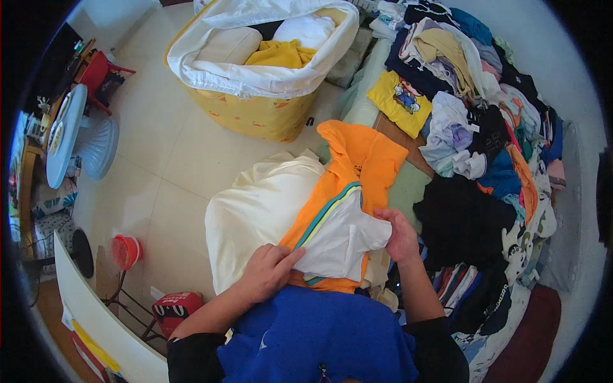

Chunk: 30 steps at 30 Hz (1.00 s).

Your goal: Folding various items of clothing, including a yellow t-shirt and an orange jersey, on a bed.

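Observation:
Across my lap lies an orange and white top (383, 153), partly folded over itself, with teal and yellow-green stripes along the border of its white panel. My right hand (401, 237) pinches the outer end of that white part, its fingers closed on the cloth. On the near left edge of the top rests my left hand (271, 273), fingers stretched out over the fabric. Underneath and to the left spreads a cream cloth (262, 204), reaching down beside my left forearm.
A yellow fabric basket (249, 118) with a white lining holds clothes ahead. At right, a large clothes heap (460, 83) includes a folded yellow T-shirt (400, 102) and a black garment (463, 220). Left are a red bucket (126, 251) and a white board (96, 306).

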### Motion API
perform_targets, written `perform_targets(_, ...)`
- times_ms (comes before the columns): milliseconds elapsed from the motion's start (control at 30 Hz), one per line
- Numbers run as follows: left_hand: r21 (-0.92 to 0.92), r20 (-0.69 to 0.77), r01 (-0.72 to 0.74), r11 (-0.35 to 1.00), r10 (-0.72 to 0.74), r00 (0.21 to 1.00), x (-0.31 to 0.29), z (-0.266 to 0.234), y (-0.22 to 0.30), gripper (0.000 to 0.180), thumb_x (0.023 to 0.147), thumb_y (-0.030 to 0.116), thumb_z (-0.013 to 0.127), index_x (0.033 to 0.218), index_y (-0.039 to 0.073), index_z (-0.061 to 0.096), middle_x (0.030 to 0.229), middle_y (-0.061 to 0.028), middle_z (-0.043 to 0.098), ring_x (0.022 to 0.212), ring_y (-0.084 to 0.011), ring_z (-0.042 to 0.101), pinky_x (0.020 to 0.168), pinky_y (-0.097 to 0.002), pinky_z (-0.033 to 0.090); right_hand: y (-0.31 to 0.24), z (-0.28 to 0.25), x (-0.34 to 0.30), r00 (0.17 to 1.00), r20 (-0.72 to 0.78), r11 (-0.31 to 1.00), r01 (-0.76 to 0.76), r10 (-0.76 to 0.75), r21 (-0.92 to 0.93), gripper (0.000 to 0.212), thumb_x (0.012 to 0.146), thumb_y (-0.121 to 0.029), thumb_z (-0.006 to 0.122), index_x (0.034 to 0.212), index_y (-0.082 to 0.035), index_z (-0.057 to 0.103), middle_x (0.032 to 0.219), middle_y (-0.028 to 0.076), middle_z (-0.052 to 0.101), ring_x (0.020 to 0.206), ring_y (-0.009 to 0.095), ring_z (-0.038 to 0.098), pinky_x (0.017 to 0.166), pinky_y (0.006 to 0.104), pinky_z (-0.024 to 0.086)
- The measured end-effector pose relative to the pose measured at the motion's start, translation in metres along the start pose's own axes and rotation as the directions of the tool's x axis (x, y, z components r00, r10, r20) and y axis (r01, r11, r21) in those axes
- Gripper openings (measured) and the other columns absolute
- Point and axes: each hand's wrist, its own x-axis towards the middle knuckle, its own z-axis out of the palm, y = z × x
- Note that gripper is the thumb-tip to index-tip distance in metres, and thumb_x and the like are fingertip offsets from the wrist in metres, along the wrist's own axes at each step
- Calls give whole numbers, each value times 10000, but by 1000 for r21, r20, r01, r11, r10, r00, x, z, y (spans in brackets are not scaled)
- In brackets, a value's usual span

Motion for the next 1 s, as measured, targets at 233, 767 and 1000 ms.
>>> perform_targets(233, 81, 49, 9, 997, -13, 999, -9, -3, -3, 477, 667, 64, 643, 1141, 86, 601, 842, -76, 547, 764, -256, 545, 689, -383, 445, -13, 49, -24, 945, -260, 868, -291, 196, -403, 596, 799, 35, 584, 1340, -68, 354, 1155, 114, 542, 1046, 226, 573, 818, 361, 518)
perform_targets(767, 198, 282, 50, 979, -106, 954, -10, -10, -15, 612, 689, 270, 754, 1244, 125, 540, 798, -81, 532, 742, -278, 548, 668, -396, 416, -27, 56, -38, 934, 333, 77, 345, -131, -936, 567, 698, -43, 620, 1254, -58, 514, 1238, 156, 462, 1067, 277, 521, 941, 379, 421)
perform_targets(1000, 189, 322, 35, 981, -96, 942, -4, -20, -17, 613, 736, 240, 726, 1300, 149, 502, 781, -76, 521, 724, -275, 543, 652, -391, 410, -24, 57, -29, 899, 428, 60, 424, 95, -903, 362, 663, -39, 655, 1023, -64, 621, 986, 104, 587, 1001, 301, 545, 891, 395, 423)
